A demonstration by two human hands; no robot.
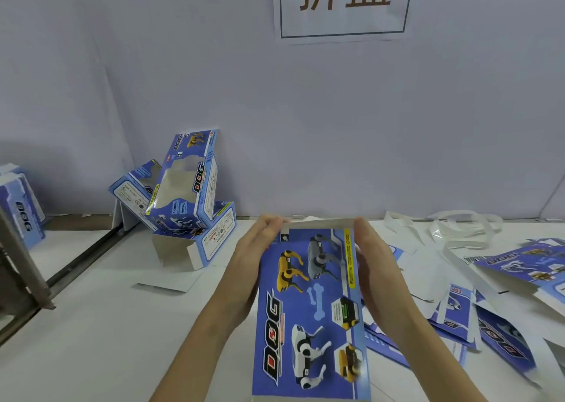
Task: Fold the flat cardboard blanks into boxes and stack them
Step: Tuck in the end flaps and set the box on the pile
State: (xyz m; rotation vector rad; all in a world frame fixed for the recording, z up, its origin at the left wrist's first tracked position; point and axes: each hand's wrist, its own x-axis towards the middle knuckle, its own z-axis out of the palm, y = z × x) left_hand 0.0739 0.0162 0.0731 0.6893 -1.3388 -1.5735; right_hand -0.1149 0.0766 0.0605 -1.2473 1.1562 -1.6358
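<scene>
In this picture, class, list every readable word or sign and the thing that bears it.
"折盒": paper sign on the wall.
"DOG": box held between left hand and right hand.
"DOG": folded boxes in the pile.
"TOP": flat blank at right.
"DOG": box at left edge.
Yellow strip text and small print: too blurred.

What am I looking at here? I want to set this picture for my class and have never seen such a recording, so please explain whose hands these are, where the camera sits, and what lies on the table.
There is no machine: a person wears a camera on the head, looking down at their own hands. The left hand and right hand hold a blue printed cardboard box by its two long sides. On the white table, folded boxes are piled at the back left, flat blanks lie scattered to the right, and a paper sign hangs on the wall.
</scene>
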